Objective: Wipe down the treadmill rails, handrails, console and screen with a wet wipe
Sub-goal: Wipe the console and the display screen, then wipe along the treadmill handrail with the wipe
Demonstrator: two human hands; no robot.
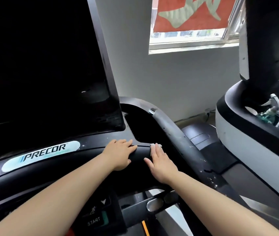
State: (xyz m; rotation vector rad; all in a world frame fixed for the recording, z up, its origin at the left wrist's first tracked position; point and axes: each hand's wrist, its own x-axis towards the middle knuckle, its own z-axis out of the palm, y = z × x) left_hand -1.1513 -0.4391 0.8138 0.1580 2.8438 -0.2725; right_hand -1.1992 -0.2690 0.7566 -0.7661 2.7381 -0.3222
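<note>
I face a black treadmill console (91, 160) with a large dark screen (41, 65) above it. My left hand (119, 154) rests flat on the console's rounded front bar, fingers straight. My right hand (161, 161) lies beside it, fingers straight, pressing a small white wet wipe (154, 145) onto the bar; only the wipe's edge shows past my fingertips. The dusty grey right handrail (174, 132) curves down just right of my right hand.
A pale logo sticker (41, 155) sits on the console at left. A START button (93, 221) and a metal grip sensor (154, 204) lie below my arms. A second treadmill (237, 133) stands to the right, under a window (189, 31).
</note>
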